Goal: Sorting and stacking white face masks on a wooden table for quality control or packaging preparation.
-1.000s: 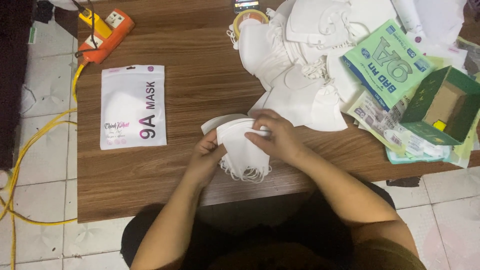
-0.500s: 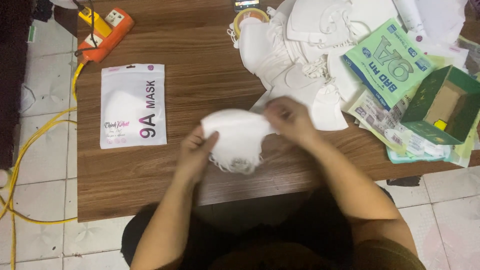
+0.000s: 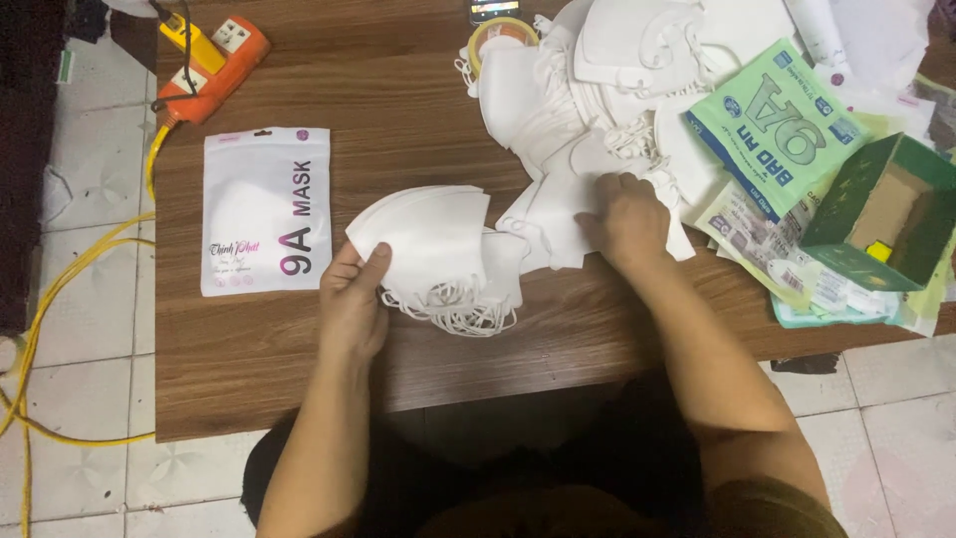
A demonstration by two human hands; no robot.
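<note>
Head view, now. The left hand (image 3: 354,299) is closed in a pinch, thumb on top, on the left edge of a small stack of folded white masks (image 3: 428,239); the stack lies on the brown wooden surface (image 3: 418,110), its ear loops (image 3: 458,314) trailing loose toward the near edge. The right hand (image 3: 627,219) lies palm down, fingers spread and partly curled, on the near edge of the large heap of loose white masks (image 3: 588,90) at the far right; whether it has actually gripped a single mask cannot be told, since the fingers cover the contact.

Change from the earlier head views. Half a second ago both hands were together at the held masks near the middle; the right hand has since left them and gone out to the heap, while the left alone keeps the stack. This suggests the stack is being built up one mask at a time.

Surroundings. A flat white printed pouch (image 3: 266,211) lies just left of the stack. A green packet (image 3: 777,125) and an open green box (image 3: 881,214) sit at the right; an orange power strip (image 3: 214,55) at the far left corner.
</note>
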